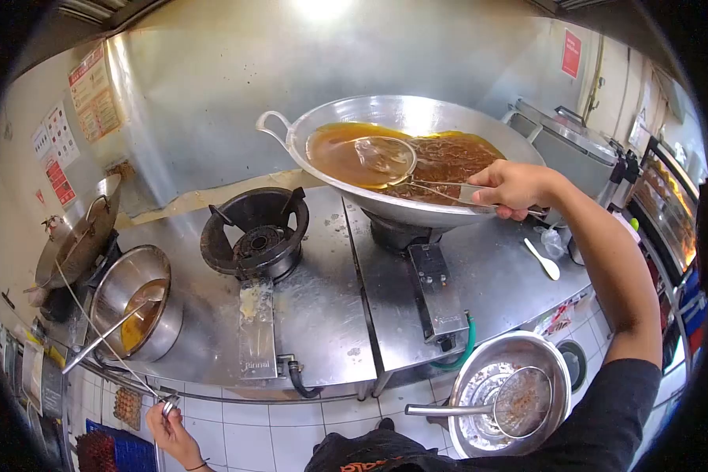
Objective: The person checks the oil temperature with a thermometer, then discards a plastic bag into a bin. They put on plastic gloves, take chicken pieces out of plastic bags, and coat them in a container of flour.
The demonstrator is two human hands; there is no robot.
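My right hand [515, 189] is closed around the handle of a wire skimmer [384, 159]. The skimmer's round head lies at the surface of the brown oil [338, 153], inside a big silver wok [401, 200]. Darker bits float in the oil to the right of it. Down at the lower left, my left hand [175, 440] has its fingers closed at the metal end of a long thin rod [106, 340], whose kind I cannot make out. That rod runs up past a steel pot [177, 311] holding brown liquid and a ladle [110, 338].
A bare gas burner [256, 236] stands in the middle of the steel counter [322, 315]. Another wok [79, 236] is at the far left. Below the counter's front edge, a metal basin [554, 354] holds a strainer [519, 401]. A white spoon [543, 259] lies on the right.
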